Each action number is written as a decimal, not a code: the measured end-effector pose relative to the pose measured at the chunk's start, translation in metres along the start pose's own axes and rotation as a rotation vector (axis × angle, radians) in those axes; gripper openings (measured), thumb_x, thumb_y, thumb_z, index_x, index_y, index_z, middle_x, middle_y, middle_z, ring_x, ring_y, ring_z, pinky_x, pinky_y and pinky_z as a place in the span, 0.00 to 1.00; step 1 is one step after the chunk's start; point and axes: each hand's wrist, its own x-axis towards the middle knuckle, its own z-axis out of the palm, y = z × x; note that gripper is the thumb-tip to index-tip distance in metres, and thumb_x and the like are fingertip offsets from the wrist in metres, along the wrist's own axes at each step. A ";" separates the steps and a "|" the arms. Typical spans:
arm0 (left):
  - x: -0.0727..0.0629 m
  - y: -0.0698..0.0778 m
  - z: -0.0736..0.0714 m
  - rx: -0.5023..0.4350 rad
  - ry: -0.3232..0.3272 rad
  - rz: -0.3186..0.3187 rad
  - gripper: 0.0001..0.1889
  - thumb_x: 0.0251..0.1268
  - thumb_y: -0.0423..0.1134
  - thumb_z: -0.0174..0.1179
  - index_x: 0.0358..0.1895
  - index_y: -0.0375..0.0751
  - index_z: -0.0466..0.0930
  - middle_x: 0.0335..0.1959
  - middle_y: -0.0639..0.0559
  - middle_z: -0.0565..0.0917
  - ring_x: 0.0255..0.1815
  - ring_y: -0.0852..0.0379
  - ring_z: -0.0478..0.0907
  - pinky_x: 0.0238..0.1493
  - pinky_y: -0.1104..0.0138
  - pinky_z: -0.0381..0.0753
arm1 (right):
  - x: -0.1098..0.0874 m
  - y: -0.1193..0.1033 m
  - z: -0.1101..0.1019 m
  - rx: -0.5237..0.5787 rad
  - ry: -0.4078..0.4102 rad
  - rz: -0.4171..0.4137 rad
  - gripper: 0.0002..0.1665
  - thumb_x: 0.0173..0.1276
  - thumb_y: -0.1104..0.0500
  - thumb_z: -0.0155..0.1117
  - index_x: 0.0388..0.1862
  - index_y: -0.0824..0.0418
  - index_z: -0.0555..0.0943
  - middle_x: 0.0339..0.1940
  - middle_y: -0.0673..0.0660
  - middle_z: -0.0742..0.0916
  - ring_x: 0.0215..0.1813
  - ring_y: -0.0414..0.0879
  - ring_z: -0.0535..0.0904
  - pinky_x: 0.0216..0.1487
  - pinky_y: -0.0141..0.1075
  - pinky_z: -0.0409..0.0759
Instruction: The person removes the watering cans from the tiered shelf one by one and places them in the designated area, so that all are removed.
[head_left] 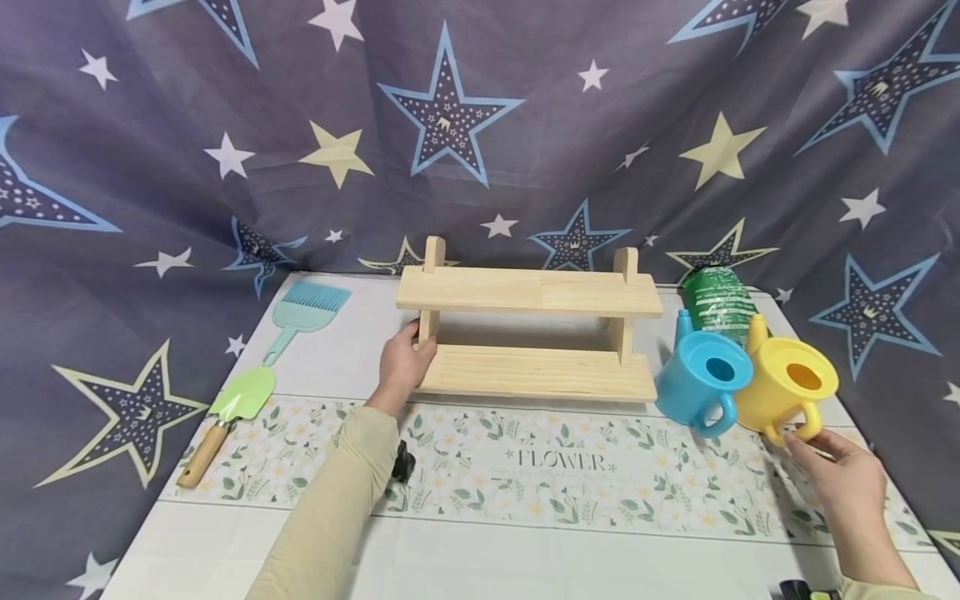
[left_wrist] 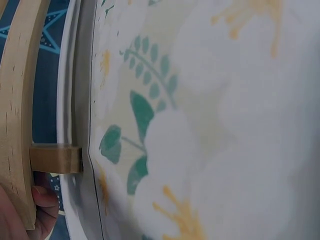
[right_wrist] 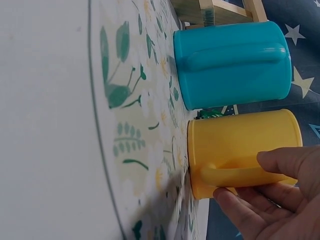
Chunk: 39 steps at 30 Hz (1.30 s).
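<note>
A two-tier wooden shelf [head_left: 529, 292] stands toward the back of the table. My left hand [head_left: 401, 367] grips its lower board at the left end; in the left wrist view the fingers curl around the board's [left_wrist: 16, 115] end. On the right, a yellow watering can [head_left: 787, 375] stands upright with its spout pointing back. My right hand [head_left: 843, 475] holds the can's handle [right_wrist: 240, 176] between thumb and fingers. Just left of it a blue watering can [head_left: 693, 387] stands close by, near the shelf's right end.
A green bag [head_left: 720, 300] lies behind the watering cans. On the left are a light blue dustpan-shaped brush [head_left: 306, 307] and a green trowel [head_left: 247, 393] with a wooden handle. A floral cloth strip [head_left: 480, 471] crosses the table, and a star-patterned curtain [head_left: 540, 108] hangs behind.
</note>
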 end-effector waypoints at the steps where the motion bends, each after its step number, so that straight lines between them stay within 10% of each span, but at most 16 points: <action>1: 0.000 0.001 0.000 0.005 0.000 -0.001 0.25 0.70 0.42 0.56 0.69 0.43 0.70 0.59 0.41 0.80 0.58 0.43 0.77 0.61 0.52 0.73 | 0.000 0.000 0.000 0.000 -0.001 0.000 0.32 0.67 0.53 0.65 0.64 0.72 0.74 0.60 0.71 0.78 0.25 0.20 0.62 0.22 0.19 0.70; 9: -0.002 0.002 -0.002 0.063 -0.018 -0.001 0.26 0.72 0.53 0.52 0.68 0.45 0.70 0.61 0.42 0.78 0.59 0.43 0.76 0.60 0.51 0.73 | -0.001 0.000 0.000 -0.011 -0.014 -0.004 0.33 0.68 0.53 0.64 0.65 0.71 0.73 0.63 0.71 0.77 0.27 0.21 0.64 0.22 0.20 0.70; 13: -0.003 0.000 -0.007 0.008 -0.062 -0.013 0.34 0.74 0.65 0.36 0.69 0.45 0.69 0.65 0.42 0.74 0.65 0.40 0.70 0.65 0.49 0.67 | -0.003 -0.001 0.000 -0.023 -0.018 -0.011 0.33 0.69 0.53 0.64 0.66 0.71 0.71 0.64 0.70 0.76 0.44 0.50 0.85 0.22 0.19 0.70; 16: -0.004 -0.001 -0.013 -0.053 -0.082 -0.033 0.39 0.74 0.67 0.25 0.68 0.42 0.70 0.67 0.40 0.72 0.68 0.39 0.67 0.69 0.49 0.62 | -0.005 -0.002 -0.001 -0.031 -0.008 -0.015 0.32 0.69 0.55 0.63 0.67 0.70 0.71 0.64 0.70 0.76 0.61 0.66 0.74 0.21 0.19 0.70; 24: -0.009 -0.005 -0.023 -0.080 -0.132 -0.046 0.38 0.77 0.61 0.20 0.76 0.39 0.56 0.75 0.41 0.60 0.76 0.42 0.54 0.75 0.52 0.51 | -0.014 -0.004 -0.008 -0.081 0.038 -0.039 0.29 0.69 0.56 0.64 0.65 0.68 0.74 0.62 0.68 0.78 0.56 0.64 0.80 0.19 0.22 0.73; 33: -0.019 -0.005 -0.035 0.049 -0.095 0.059 0.32 0.79 0.56 0.26 0.73 0.40 0.63 0.70 0.40 0.68 0.72 0.41 0.61 0.72 0.48 0.56 | -0.028 -0.014 -0.016 -0.077 0.175 -0.015 0.28 0.72 0.56 0.59 0.69 0.63 0.72 0.65 0.64 0.77 0.62 0.61 0.76 0.20 0.16 0.62; 39: -0.029 -0.002 -0.044 0.177 -0.075 0.106 0.33 0.78 0.56 0.28 0.74 0.39 0.59 0.72 0.40 0.65 0.73 0.41 0.58 0.73 0.49 0.53 | -0.041 -0.021 -0.020 0.032 0.312 -0.025 0.26 0.73 0.54 0.57 0.69 0.54 0.73 0.66 0.54 0.78 0.61 0.36 0.77 0.52 0.25 0.78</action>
